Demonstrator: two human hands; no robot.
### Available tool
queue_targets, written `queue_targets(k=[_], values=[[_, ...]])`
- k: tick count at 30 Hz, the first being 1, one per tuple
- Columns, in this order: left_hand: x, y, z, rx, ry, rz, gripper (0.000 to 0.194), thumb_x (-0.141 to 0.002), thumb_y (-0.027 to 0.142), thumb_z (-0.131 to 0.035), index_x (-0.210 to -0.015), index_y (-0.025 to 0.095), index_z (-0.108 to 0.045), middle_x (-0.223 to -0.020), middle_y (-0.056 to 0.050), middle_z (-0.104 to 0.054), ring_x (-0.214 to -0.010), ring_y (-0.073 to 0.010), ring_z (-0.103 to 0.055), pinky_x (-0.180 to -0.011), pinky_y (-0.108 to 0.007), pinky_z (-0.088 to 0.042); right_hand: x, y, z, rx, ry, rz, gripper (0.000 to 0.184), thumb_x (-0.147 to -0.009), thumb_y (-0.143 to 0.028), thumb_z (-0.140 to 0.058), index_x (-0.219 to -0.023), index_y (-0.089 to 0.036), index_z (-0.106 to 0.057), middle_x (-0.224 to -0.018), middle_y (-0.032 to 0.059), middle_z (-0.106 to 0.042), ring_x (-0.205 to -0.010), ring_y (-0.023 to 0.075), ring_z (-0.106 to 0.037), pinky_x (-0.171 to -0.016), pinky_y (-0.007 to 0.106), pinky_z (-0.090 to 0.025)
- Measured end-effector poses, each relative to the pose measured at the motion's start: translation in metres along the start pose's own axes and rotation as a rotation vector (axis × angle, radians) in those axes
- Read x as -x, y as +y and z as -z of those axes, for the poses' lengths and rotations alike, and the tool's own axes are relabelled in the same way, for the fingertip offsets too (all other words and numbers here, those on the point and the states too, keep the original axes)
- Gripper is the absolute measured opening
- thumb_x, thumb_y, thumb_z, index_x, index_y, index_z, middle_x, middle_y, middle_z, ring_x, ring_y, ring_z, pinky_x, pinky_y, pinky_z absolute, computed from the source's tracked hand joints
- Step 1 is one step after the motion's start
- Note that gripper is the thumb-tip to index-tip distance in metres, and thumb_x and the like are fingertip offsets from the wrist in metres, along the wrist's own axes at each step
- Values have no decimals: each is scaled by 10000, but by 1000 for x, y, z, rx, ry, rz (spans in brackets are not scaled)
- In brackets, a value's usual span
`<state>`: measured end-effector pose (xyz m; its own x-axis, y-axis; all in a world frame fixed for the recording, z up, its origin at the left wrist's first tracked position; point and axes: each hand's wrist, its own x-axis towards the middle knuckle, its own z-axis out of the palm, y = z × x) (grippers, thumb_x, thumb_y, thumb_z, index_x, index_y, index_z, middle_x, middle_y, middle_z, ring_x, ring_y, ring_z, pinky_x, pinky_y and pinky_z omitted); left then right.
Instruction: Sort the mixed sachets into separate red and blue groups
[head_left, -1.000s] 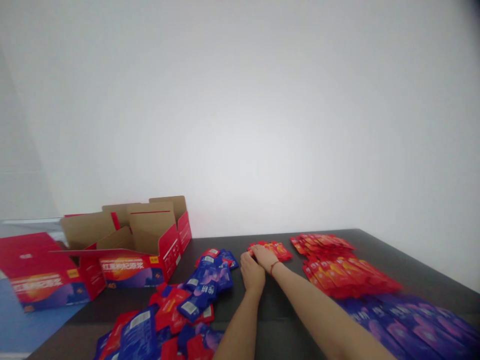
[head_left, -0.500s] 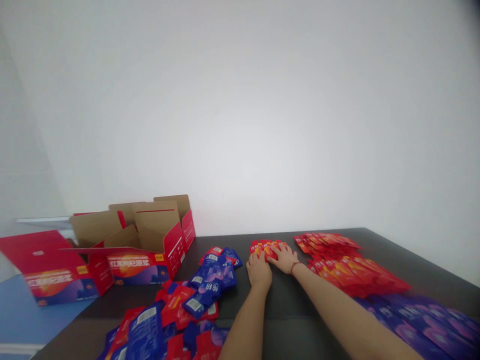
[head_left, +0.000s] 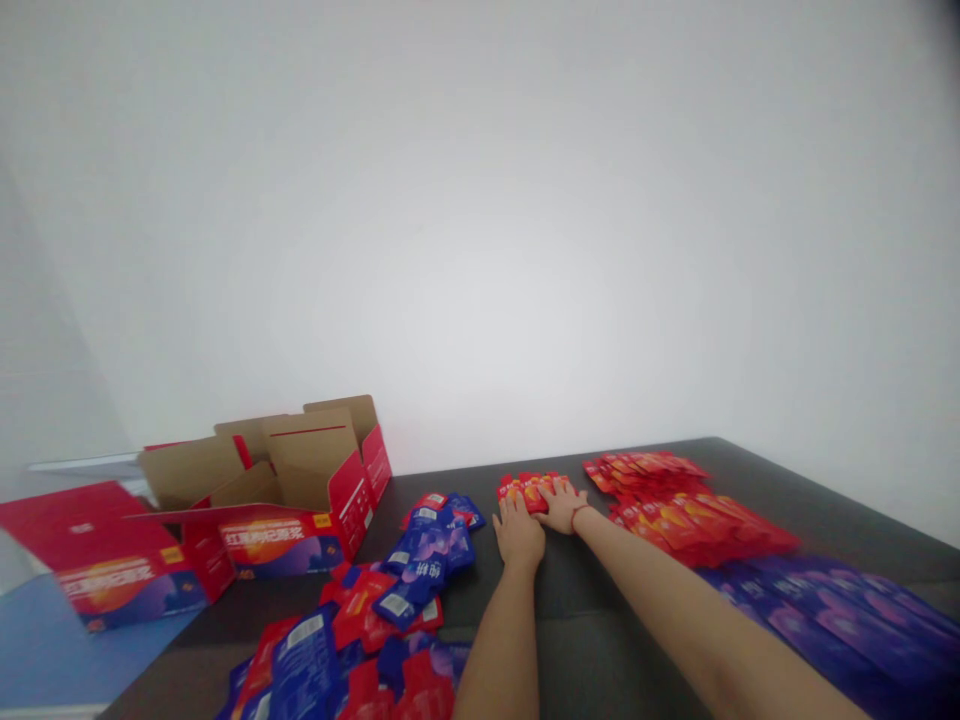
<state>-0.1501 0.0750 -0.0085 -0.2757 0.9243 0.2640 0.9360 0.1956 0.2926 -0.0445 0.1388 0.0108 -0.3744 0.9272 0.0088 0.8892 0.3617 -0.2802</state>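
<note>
Red sachet edges (head_left: 519,488) under both hands (head_left: 517,535) (head_left: 561,505)

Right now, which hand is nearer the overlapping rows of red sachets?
Right. The right hand rests just left of the red sachets; the left hand lies farther left, past the right hand.

The left hand (head_left: 517,535) and the right hand (head_left: 561,505) lie flat, palms down, with the fingers open. They are close together. The left arm (head_left: 499,640) goes almost straight out. The right arm (head_left: 667,610) comes in on a slant, with a thin red string (head_left: 579,517) around its wrist.
</note>
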Motion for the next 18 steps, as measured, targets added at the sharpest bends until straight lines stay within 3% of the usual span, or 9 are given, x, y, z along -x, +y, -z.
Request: queue_targets(k=[3,5,8,11,15,18], values=[[3,-1,4,-20,57,70,568,-856,161,-318,-1417,95,-251,-1475,-135,-293,-1361,-208,-240,-1098,-380,-221,2,-17,11,-33,53,76,816,-732,-493,-557,-1421,-141,-295,-1476,203,-241,-1344,397,-164,-1015,631,-90],[5,-5,11,-30,85,112,551,-857,157,-308,-1403,84,-286,-1475,-155,-285,-1360,-224,-248,-1096,-381,-223,5,-38,17,-62,101,166,720,-770,-371,-526,-1419,-154,-301,-1480,171,-258,-1352,335,-189,-1051,556,-119],[5,-25,31,-88,64,6,542,-855,232,-367,-1388,136,-343,-1486,-125,-272,-1384,-236,-181,-1122,-398,-135,9,-76,18,-117,127,284,479,-841,-251,-399,-1304,-159,-480,-1364,140,-458,-1259,253,-392,-1035,430,-255],[-4,-60,57,-200,-26,-98,541,-853,327,-398,-1367,158,-391,-1481,-119,-289,-1399,-259,-101,-1124,-440,-14,12,-111,8,-181,129,336,401,-848,-189,-357,-1176,-146,-583,-1230,123,-577,-1139,210,-515,-966,334,-350],[-27,-106,84,-212,-73,68,591,-845,435,-398,-1354,134,-408,-1467,-192,-280,-1372,-376,-138,-1059,-588,-109,11,-138,-12,-250,137,298,425,-816,-175,-407,-1209,-98,-550,-1279,159,-534,-1194,226,-473,-972,320,-345],[-44,-128,91,-188,-117,172,751,-763,570,-474,-1385,167,-355,-1471,-230,-239,-1333,-467,-169,-964,-667,-212,6,-149,-26,-291,139,220,460,-814,-216,-429,-1248,-86,-509,-1285,177,-524,-1220,252,-449,-983,351,-335]])
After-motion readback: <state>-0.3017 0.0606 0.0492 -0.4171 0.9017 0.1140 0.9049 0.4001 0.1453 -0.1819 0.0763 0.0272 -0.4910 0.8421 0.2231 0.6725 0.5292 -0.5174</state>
